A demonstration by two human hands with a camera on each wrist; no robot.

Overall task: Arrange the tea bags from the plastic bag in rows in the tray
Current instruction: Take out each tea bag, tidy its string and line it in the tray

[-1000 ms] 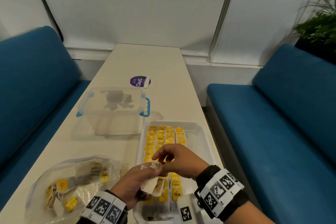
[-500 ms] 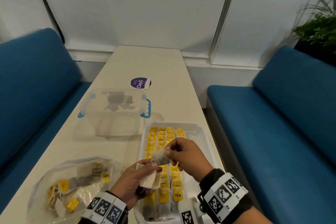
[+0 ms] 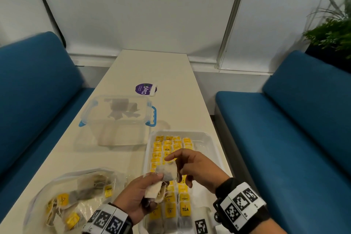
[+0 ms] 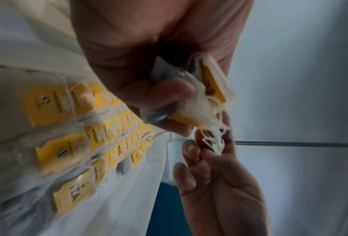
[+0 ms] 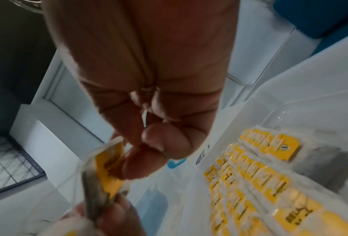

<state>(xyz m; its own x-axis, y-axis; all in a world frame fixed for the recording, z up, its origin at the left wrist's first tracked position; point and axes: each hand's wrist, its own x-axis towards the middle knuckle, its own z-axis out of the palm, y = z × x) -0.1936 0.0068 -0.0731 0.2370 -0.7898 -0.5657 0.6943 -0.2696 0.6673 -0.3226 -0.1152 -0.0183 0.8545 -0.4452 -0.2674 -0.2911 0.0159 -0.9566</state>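
Observation:
Over the near end of the white tray (image 3: pixel 212 139), my left hand (image 3: pixel 154 189) grips a small bunch of tea bags (image 3: pixel 152 191), whose yellow tag (image 4: pixel 211 83) and loose strings (image 4: pixel 215 138) show in the left wrist view. My right hand (image 3: pixel 175 166) pinches one tea bag (image 3: pixel 168 172) just above that bunch, its yellow tag (image 5: pixel 108 167) pressed against the fingertips (image 5: pixel 164 143). Rows of yellow-tagged tea bags (image 3: pixel 167 148) fill the tray's left part. The clear plastic bag (image 3: pixel 66 195) lies at the lower left with several tea bags inside.
A clear lidded container (image 3: pixel 117 116) with blue clips stands beyond the plastic bag, left of the tray's far end. A purple round sticker (image 3: pixel 145 89) lies further back on the narrow table (image 3: pixel 171 74). Blue benches (image 3: pixel 284 129) flank both sides. A plant (image 3: pixel 334 30) stands at the far right.
My right hand has drawn one tea bag up and away from the bunch in my left hand. Both hands stay over the tray's near end.

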